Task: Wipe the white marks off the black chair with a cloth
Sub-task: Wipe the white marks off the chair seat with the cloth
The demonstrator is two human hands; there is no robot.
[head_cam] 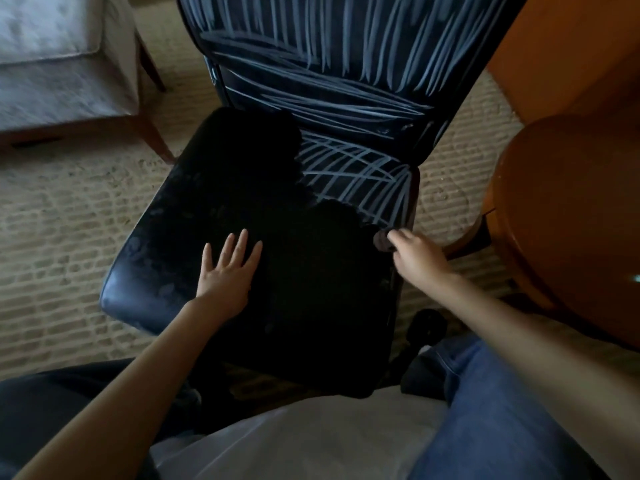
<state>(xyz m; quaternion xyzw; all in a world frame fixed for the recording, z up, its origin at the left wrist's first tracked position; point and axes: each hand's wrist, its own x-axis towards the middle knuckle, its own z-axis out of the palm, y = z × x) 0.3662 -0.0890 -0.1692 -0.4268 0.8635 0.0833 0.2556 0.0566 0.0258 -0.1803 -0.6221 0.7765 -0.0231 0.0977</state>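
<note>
Both my hands sit mid-frame on the black chair (214, 188): left hand (227, 273) fingers spread flat, right hand (414, 252) fingers pinching a dark cloth (381, 241) beside the white marks (353, 174).

Black chair (242, 188) (wheeled) on carpet (69, 216)

A single head-worn wide-angle view looks steeply down and forward, close over the black padded chair (263, 258) filling mid-frame.

Pale armchair (65, 64), orange table (571, 209), woven carpet (62, 230)
</note>
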